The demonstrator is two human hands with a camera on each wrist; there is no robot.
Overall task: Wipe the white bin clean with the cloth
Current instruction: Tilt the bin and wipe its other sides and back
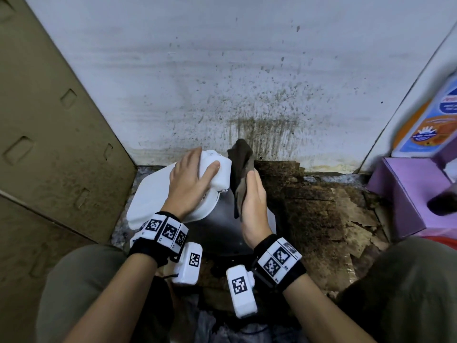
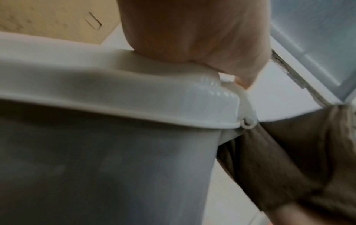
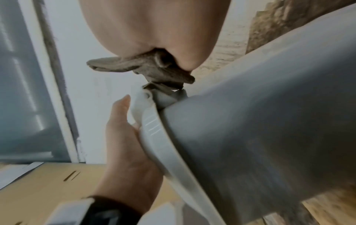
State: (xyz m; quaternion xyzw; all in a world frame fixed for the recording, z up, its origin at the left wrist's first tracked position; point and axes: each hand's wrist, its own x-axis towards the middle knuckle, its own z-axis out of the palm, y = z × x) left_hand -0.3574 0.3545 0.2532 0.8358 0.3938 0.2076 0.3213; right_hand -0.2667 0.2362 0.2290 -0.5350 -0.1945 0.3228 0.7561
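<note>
The white bin (image 1: 150,194) is tilted on the floor, lid closed, its greyish body (image 1: 220,226) facing me. My left hand (image 1: 191,177) lies on top of the lid near the hinge, fingers fairly straight, the thumb on the raised hinge block. My right hand (image 1: 252,201) grips a brown cloth (image 1: 241,164) against the bin's right side by the hinge. The left wrist view shows the lid (image 2: 115,91), the body (image 2: 96,167) and the cloth (image 2: 289,152). In the right wrist view the cloth (image 3: 154,68) is bunched in my palm above the bin (image 3: 269,121).
A stained, spattered white wall (image 1: 247,82) stands just behind the bin. Brown cardboard panels (image 1: 49,144) close in the left. Dirty, torn cardboard (image 1: 321,206) covers the floor on the right, with a purple box (image 1: 408,191) and a stickered white panel (image 1: 430,120) beyond. My knees frame the bottom.
</note>
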